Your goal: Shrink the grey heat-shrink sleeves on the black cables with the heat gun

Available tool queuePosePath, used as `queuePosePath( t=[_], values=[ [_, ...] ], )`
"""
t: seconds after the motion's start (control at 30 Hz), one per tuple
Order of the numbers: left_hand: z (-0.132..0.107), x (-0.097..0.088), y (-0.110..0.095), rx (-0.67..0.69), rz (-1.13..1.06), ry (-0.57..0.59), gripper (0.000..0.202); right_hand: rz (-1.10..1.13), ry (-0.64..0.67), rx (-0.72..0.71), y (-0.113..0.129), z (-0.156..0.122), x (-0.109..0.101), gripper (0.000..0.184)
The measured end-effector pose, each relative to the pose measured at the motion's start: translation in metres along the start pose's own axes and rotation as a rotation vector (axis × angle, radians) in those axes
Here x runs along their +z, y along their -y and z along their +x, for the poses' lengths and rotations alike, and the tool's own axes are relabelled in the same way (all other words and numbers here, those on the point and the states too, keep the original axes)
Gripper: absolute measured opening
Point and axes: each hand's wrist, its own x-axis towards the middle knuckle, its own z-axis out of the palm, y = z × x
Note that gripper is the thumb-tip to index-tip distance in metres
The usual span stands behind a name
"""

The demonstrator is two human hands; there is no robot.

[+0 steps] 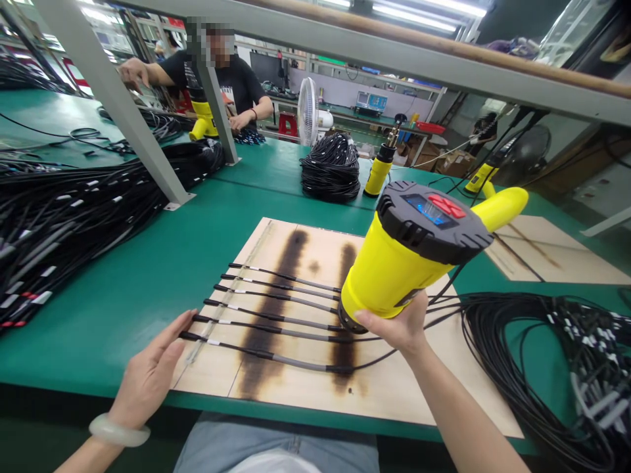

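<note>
My right hand [401, 325] grips a yellow and black heat gun [401, 263], its display and red buttons facing up and its lower end over the right scorch band. Several black cables [269, 328] with grey sleeves and white labels lie side by side on a scorched wooden board [394, 394]. The gun hides part of the farther ones. My left hand [152, 371], fingers stretched out and thumb apart, rests at the cables' left ends. Its fingertips meet the near cable tips; whether they press on them I cannot tell.
Bundled cables [542, 328] lie right of the board; a large pile [98, 210] lies left. A cable coil [330, 167] and another heat gun [379, 172] stand behind. Metal shelf posts [123, 105] rise from the green table [123, 295]. A co-worker [241, 92] works opposite.
</note>
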Motion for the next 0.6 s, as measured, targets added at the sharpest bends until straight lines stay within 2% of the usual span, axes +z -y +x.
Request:
queuePosePath(
  t=[0.6],
  values=[
    [-0.0012,0.0004,0.0006,0.022,0.004,0.0,0.073,-0.049,0.019,-0.009,0.0088,-0.0008,0.0026,0.04]
  ],
)
